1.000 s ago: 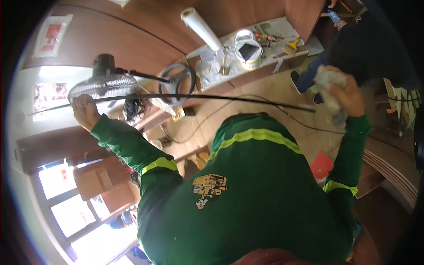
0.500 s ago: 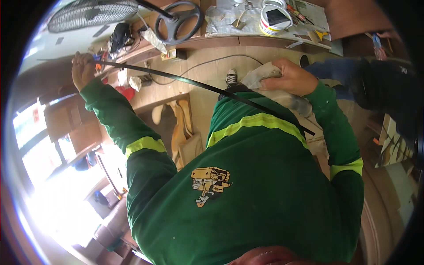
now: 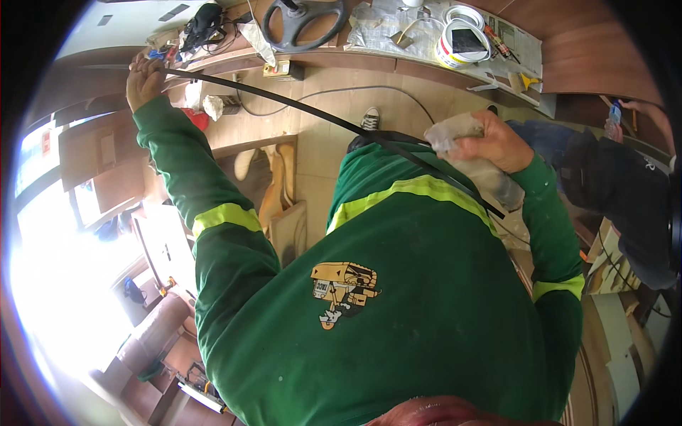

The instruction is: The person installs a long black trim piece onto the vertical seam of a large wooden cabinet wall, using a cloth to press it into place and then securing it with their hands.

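Observation:
At the far left, my left hand is closed around a long, thin black strip. The strip slants down to the right in front of my green top, and its far end lies by my right side. My right hand is closed on a crumpled whitish cloth, held above the strip and apart from it. More pale material hangs under that hand; I cannot tell if it is the same cloth.
A workbench along the back bears a white bucket and a black steering wheel. A dark cable crosses the floor. To the right a person in dark clothes holds a clear bottle. Wooden panels stand left.
The whole view has shifted a little. My right hand, with the cloth, has moved slightly right and down; my left hand sits a bit higher in the picture, still gripping the strip.

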Motion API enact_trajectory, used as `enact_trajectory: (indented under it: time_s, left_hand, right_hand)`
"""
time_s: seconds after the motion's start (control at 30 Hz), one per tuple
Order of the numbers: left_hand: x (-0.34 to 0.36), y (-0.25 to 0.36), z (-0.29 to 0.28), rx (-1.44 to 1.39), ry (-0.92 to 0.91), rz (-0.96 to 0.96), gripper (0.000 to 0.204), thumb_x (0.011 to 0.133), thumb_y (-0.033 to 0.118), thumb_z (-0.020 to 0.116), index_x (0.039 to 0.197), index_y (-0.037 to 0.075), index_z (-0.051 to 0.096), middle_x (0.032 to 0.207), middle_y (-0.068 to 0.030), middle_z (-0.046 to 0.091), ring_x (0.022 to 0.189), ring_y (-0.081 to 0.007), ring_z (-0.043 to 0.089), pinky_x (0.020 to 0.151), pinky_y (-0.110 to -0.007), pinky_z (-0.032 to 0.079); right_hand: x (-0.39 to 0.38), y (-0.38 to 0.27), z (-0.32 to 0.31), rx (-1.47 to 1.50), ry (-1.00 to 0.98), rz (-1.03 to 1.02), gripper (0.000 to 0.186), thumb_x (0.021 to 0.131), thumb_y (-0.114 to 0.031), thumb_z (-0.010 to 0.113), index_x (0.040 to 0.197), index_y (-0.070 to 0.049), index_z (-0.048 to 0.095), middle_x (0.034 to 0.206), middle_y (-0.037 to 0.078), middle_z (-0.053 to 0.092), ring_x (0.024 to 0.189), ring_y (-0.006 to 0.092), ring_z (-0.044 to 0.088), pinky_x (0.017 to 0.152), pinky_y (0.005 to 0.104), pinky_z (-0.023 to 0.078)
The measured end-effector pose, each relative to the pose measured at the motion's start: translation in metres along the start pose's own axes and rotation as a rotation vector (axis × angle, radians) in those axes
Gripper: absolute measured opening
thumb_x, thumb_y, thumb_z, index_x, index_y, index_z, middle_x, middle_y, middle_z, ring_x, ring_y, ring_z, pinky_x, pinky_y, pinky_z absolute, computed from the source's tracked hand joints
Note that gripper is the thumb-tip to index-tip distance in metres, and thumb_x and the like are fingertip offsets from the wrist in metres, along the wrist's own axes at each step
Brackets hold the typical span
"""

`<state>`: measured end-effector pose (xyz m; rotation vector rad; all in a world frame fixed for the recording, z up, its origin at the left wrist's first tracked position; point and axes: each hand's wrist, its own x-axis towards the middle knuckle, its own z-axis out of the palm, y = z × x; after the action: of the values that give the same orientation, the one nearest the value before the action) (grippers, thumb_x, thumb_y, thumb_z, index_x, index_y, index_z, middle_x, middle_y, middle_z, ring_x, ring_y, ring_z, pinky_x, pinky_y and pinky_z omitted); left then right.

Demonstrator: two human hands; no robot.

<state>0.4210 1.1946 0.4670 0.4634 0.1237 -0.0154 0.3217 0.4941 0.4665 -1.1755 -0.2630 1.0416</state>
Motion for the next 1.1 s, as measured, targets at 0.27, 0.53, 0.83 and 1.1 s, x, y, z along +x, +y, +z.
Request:
enact_trajectory:
  time_s: [0.27,0.53,0.83,1.1]
  left_hand:
    - [0.011,-0.007,-0.003,0.008,0.19,0.071,0.024,0.106,0.021,0.037,0.089,0.008,0.047,0.06,0.0061,0.027,0.047,-0.0069,0.027,0.048,-0.026,0.025]
    - [0.009,-0.028,0.01,0.055,0.211,0.081,0.024,0.108,0.019,0.037,0.085,0.011,0.043,0.061,0.0055,0.025,0.049,-0.0091,0.023,0.049,-0.028,0.024]
    - [-0.005,-0.023,-0.006,0.066,0.179,0.243,0.012,0.105,0.012,0.042,0.095,0.006,0.047,0.064,0.0041,0.025,0.054,-0.0102,0.025,0.051,-0.027,0.025]
    - [-0.003,-0.042,-0.03,0.147,0.351,0.224,0.014,0.104,0.02,0.048,0.094,0.011,0.047,0.064,0.0054,0.031,0.048,-0.0076,0.027,0.046,-0.023,0.027]
  right_hand:
    - [0.018,0.004,0.013,-0.396,0.006,0.228,0.035,0.084,-0.025,0.074,0.102,0.005,0.069,0.088,0.004,0.07,0.078,0.0081,0.058,0.073,0.0262,0.049]
    - [0.083,0.016,0.031,-0.772,0.078,0.084,0.046,0.078,-0.04,0.073,0.085,0.004,0.066,0.071,0.013,0.062,0.065,0.0166,0.055,0.062,0.0367,0.046]
    - [0.024,0.013,0.009,-0.649,-0.072,0.254,0.036,0.082,-0.031,0.07,0.1,0.0,0.069,0.085,0.008,0.069,0.075,0.0145,0.061,0.071,0.0336,0.05]
    - [0.118,0.029,0.038,-0.636,-0.04,0.03,0.031,0.082,-0.028,0.073,0.092,0.001,0.07,0.08,0.006,0.069,0.073,0.0141,0.061,0.068,0.0329,0.05]
